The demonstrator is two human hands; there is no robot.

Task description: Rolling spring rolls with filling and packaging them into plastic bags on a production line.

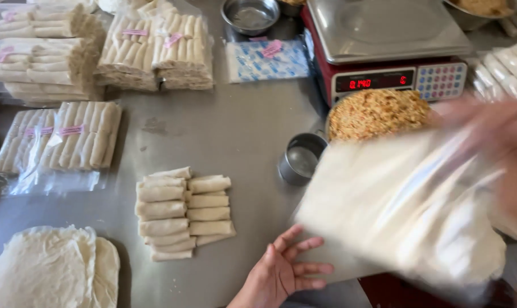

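We see the left hand [281, 271] low in the frame, palm down and fingers spread open on the steel table [224, 131], its fingertips at the near edge of a big pale wrapper sheet [395, 205] without closing on it. The sheet is blurred and lies tilted across the right half of the view, its far edge lifted toward the right hand [498, 142]. That hand is so smeared that we cannot tell whether it grips the sheet or how far it is open. Just behind the sheet sits a bowl of shredded orange filling [378, 113], in front of a red scale [387, 51], and a small metal cup [301, 158] stands beside the sheet's left edge. Left of the open hand lies a stack of rolled spring rolls [181, 212]; bagged rolls [62, 142] and loose wrappers [47, 268] sit farther left.
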